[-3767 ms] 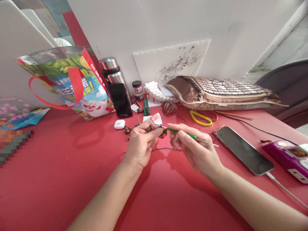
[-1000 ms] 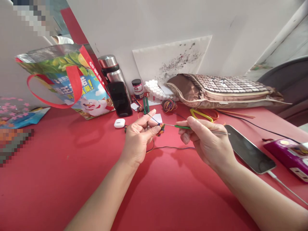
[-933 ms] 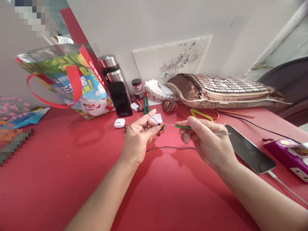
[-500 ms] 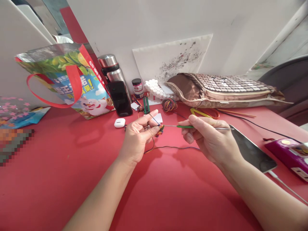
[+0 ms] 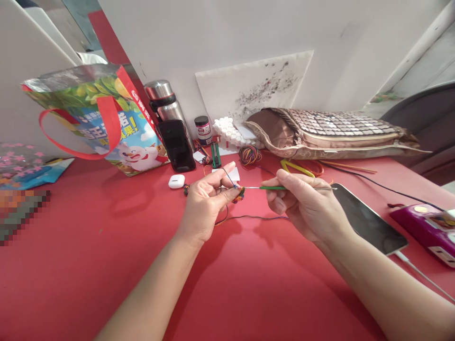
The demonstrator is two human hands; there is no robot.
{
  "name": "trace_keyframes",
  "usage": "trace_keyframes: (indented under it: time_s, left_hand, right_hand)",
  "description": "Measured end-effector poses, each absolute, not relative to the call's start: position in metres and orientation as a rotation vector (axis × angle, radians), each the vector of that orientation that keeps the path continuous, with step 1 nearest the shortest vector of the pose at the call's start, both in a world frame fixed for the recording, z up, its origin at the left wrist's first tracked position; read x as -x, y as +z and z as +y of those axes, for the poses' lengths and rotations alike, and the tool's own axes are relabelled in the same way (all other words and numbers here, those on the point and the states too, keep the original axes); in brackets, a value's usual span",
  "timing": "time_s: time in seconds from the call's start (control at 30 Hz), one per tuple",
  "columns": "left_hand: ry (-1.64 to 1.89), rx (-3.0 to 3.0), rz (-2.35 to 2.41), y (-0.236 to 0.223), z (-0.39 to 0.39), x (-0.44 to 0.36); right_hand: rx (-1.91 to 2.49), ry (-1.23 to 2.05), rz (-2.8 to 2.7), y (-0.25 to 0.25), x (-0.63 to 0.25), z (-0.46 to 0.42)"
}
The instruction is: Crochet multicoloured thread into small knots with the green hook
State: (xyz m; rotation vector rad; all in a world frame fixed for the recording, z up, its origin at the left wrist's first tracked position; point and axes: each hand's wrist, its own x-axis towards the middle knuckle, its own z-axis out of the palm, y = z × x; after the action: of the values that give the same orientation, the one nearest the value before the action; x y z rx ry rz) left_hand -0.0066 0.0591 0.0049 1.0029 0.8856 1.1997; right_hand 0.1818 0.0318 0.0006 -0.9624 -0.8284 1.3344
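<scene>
My left hand (image 5: 208,203) pinches a small multicoloured crochet piece (image 5: 240,194) between thumb and fingers. Dark yarn (image 5: 228,175) runs over the raised index finger down to the piece, and a loose strand (image 5: 254,217) trails across the table below. In my right hand (image 5: 307,201) is a crochet hook (image 5: 272,187) with a green grip, held like a pen. Its thin metal shaft points left and meets the right edge of the crochet piece; the tip is too small to make out. The hook's other metal end sticks out behind the hand.
The red table (image 5: 106,274) carries a yarn ball (image 5: 250,155), a green cutter (image 5: 215,155), an earbud case (image 5: 177,181) and yellow-handled scissors (image 5: 296,169). A phone (image 5: 369,220) on a cable and a purple power strip (image 5: 423,229) lie right. Behind stand a bag (image 5: 106,123), flask (image 5: 167,106) and cushion (image 5: 337,135).
Since the earliest frame, my right hand has moved right, baring the hook's shaft. In the last half second, it has shifted slightly left. My left hand keeps its pinch on the crochet piece.
</scene>
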Motion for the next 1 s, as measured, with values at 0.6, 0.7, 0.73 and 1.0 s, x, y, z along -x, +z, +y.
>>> trace_keyframes:
  time_s: [0.6, 0.7, 0.73, 1.0]
  left_hand:
    - [1.329, -0.972, 0.92, 0.008, 0.043, -0.014]
    - [1.313, -0.968, 0.918, 0.008, 0.044, -0.011]
    - [1.311, -0.969, 0.918, 0.008, 0.045, -0.01]
    - [1.297, -0.976, 0.934, 0.007, 0.048, -0.007]
  right_hand:
    - [0.736, 1.558, -0.628, -0.015, -0.165, 0.034]
    - [0.714, 1.578, -0.608, -0.014, -0.166, 0.032]
    - [0.715, 1.571, -0.61, -0.013, -0.166, 0.032]
    - [0.755, 1.491, -0.722, -0.011, -0.165, 0.028]
